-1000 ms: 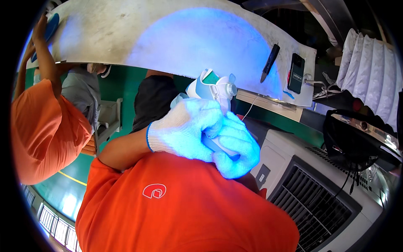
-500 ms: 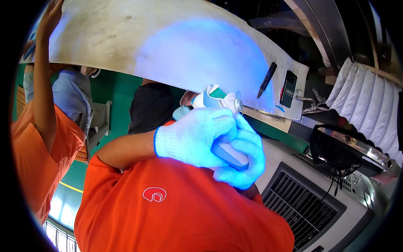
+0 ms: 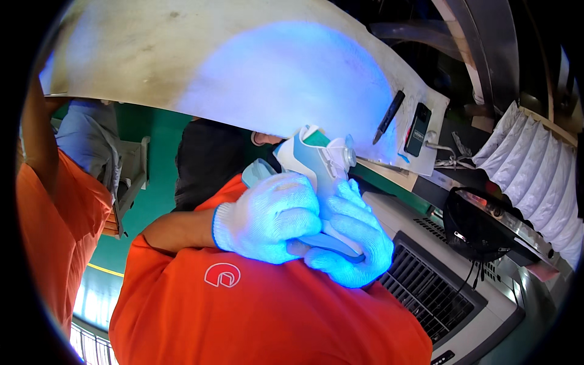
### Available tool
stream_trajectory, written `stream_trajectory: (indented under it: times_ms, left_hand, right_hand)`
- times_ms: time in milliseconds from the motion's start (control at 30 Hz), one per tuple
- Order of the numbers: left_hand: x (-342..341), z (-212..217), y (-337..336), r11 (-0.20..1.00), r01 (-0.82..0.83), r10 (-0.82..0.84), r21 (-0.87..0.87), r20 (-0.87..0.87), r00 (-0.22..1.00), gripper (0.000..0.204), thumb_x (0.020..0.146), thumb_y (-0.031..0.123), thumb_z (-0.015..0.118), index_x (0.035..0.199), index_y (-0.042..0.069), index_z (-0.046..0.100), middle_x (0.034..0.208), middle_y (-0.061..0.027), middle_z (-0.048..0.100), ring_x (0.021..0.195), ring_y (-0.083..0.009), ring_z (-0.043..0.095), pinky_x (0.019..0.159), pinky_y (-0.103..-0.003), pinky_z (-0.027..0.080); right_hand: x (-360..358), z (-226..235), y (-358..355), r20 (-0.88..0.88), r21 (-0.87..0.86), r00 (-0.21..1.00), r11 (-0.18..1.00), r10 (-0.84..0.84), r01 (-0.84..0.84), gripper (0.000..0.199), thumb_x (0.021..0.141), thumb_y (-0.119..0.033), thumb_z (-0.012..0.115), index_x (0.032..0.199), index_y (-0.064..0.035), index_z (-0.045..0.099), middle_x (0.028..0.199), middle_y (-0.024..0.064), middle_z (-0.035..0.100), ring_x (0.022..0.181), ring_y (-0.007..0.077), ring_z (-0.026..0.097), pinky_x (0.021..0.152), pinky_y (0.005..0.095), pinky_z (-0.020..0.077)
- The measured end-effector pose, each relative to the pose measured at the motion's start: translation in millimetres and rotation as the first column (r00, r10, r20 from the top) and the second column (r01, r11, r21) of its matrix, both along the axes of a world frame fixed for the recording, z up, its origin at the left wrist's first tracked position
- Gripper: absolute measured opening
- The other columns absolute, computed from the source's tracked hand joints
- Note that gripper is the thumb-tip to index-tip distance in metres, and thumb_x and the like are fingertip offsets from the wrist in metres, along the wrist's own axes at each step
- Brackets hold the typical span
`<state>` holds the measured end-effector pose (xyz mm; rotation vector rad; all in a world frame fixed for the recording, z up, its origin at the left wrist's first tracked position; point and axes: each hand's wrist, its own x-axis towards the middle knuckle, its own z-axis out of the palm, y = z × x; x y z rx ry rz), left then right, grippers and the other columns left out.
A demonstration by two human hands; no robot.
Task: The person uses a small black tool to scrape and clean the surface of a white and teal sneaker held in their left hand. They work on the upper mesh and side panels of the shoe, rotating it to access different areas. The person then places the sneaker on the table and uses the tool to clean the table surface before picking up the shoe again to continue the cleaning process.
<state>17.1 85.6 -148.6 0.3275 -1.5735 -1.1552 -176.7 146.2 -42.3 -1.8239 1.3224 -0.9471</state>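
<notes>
Both my gloved hands are wrapped tight round a handheld lamp tool (image 3: 316, 164), white and teal, w/ its head pointing up at the pale panel (image 3: 182, 67) overhead. My left hand (image 3: 271, 216) closes over the grip from the left; my right hand (image 3: 350, 240) cups it from below and the right, fingers curled in, no gap. The tool sits just above my chest, approx. mid-frame, its blue glow (image 3: 292, 79) landing on the panel's underside.

Step in hand, as I judge it: lighting up and checking the panel surface. Next move prob. needs a steady two-hand hold and a slow sweep along the panel, keeping the head near but not touching.

A black pen (image 3: 389, 115) and a dark flat device (image 3: 418, 129) lie on the panel's right end. Grey grilled unit (image 3: 438, 286) sits lower right. Another person in orange (image 3: 55, 207) stands at left.
</notes>
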Motion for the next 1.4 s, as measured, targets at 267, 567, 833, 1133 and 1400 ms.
stream_trajectory:
  times_ms: [267, 567, 833, 1133, 1400]
  left_hand:
    - [-24, 1, -14, 0.983, 0.165, -0.173, 0.077, 0.116, 0.978, 0.045, 0.067, 0.02, 0.095, 0.102, 0.013, 0.067, 0.101, -0.0109, 0.064, 0.09, -0.0339, 0.071, 0.073, -0.046, 0.057]
    - [-46, 5, -12, 0.966, 0.164, -0.189, 0.198, 0.114, 0.975, 0.051, 0.069, 0.031, 0.1, 0.098, 0.012, 0.064, 0.102, -0.0113, 0.064, 0.089, -0.0328, 0.072, 0.072, -0.044, 0.058]
    - [-8, -8, -3, 0.997, -0.08, 0.061, 0.018, 0.492, 0.869, 0.06, 0.062, 0.045, 0.102, 0.096, 0.011, 0.066, 0.099, -0.0083, 0.063, 0.089, -0.034, 0.066, 0.078, -0.047, 0.055]
    - [-16, 34, -25, 0.988, -0.07, 0.14, -0.136, 0.62, 0.772, 0.044, 0.065, 0.036, 0.096, 0.088, 0.011, 0.068, 0.092, -0.0107, 0.066, 0.088, -0.0359, 0.068, 0.081, -0.049, 0.055]
    - [-2, 37, -71, 0.914, 0.127, 0.345, -0.386, 0.902, 0.259, 0.036, 0.081, 0.028, 0.086, 0.11, 0.009, 0.075, 0.11, -0.0162, 0.073, 0.111, -0.0378, 0.071, 0.089, -0.052, 0.054]
  right_hand:
    - [-25, 7, -8, -0.06, -0.038, 0.996, 0.997, 0.066, -0.068, 0.045, 0.066, -0.009, 0.098, 0.108, -0.0021, 0.08, 0.116, 0.0236, 0.075, 0.116, 0.0438, 0.074, 0.107, 0.0646, 0.0546]
    - [-33, 3, 10, -0.018, 0.044, 0.993, 0.993, -0.113, 0.113, 0.038, 0.068, -0.004, 0.096, 0.101, 0.0013, 0.079, 0.108, 0.0245, 0.077, 0.111, 0.044, 0.075, 0.106, 0.0647, 0.0554]
    - [-33, 9, 12, -0.059, 0.07, 0.992, 0.991, -0.111, 0.115, 0.046, 0.075, -0.005, 0.102, 0.115, 0.001, 0.08, 0.121, 0.027, 0.08, 0.129, 0.0451, 0.075, 0.118, 0.0602, 0.0536]
    - [-54, -12, -7, 0.091, 0.027, 0.98, 0.984, -0.176, 0.174, 0.042, 0.082, -0.016, 0.101, 0.112, 0.0032, 0.08, 0.128, 0.0252, 0.08, 0.127, 0.0398, 0.077, 0.11, 0.0509, 0.0598]
    - [-57, -144, -91, 0.272, 0.027, 0.958, 0.995, 0.088, -0.099, 0.083, 0.081, -0.034, 0.101, 0.149, 0.0008, 0.07, 0.153, 0.0257, 0.069, 0.14, 0.0375, 0.069, 0.115, 0.0446, 0.0564]
